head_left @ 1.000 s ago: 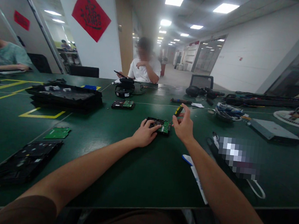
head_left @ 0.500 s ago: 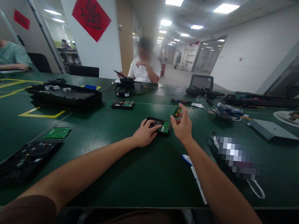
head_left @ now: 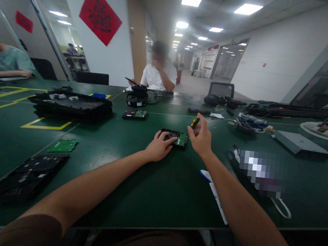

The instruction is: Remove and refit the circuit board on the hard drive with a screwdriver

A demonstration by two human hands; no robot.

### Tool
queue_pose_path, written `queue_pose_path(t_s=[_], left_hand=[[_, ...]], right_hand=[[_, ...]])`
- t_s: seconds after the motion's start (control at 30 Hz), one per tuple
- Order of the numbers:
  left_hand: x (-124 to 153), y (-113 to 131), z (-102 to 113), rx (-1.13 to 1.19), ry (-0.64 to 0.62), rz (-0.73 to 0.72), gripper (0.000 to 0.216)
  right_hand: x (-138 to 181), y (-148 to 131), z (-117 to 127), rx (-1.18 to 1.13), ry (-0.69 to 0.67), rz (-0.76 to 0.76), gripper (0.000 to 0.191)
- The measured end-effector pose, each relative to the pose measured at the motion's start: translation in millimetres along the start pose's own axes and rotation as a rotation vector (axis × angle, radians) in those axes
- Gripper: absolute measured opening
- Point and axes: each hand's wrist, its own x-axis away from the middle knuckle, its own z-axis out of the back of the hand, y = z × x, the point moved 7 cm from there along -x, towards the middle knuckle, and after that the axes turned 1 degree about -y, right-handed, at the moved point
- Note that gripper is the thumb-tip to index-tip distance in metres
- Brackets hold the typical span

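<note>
A hard drive [head_left: 177,137] with a green circuit board on top lies on the green table [head_left: 134,175] in front of me. My left hand [head_left: 158,147] rests on its near left corner, fingers curled over the edge, holding it down. My right hand [head_left: 201,140] is pinched round a small screwdriver [head_left: 194,122] with a yellow and black handle, held upright at the drive's right end. The tip is hidden behind my fingers.
A second hard drive [head_left: 135,114], a black tray stack [head_left: 71,105], a loose green board [head_left: 63,145] and a black panel [head_left: 24,180] lie to the left. A grey box [head_left: 300,144], cables [head_left: 248,122] and tools sit right. People sit at the far side and left.
My right hand has shifted slightly, twisting the screwdriver at the drive's right end. The left hand and the drive have stayed put.
</note>
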Motion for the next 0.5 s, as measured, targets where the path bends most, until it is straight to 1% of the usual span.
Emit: queue_pose_path(t_s=[0.17,0.27,0.5], left_hand=[[0.1,-1.4,-1.9,0.005,-0.001,0.012,0.05],[-0.3,-0.2,-1.6,0.003,0.007,-0.006,0.05],[-0.3,0.4,-0.4,-0.004,0.015,-0.01,0.05]], right_hand=[[1.7,1.4,-5.6,-0.103,-0.062,-0.034,0.07],[2.3,3.9,-7.1,-0.148,-0.067,-0.047,0.07],[0.7,4.3,-5.2,-0.09,-0.031,-0.008,0.068]])
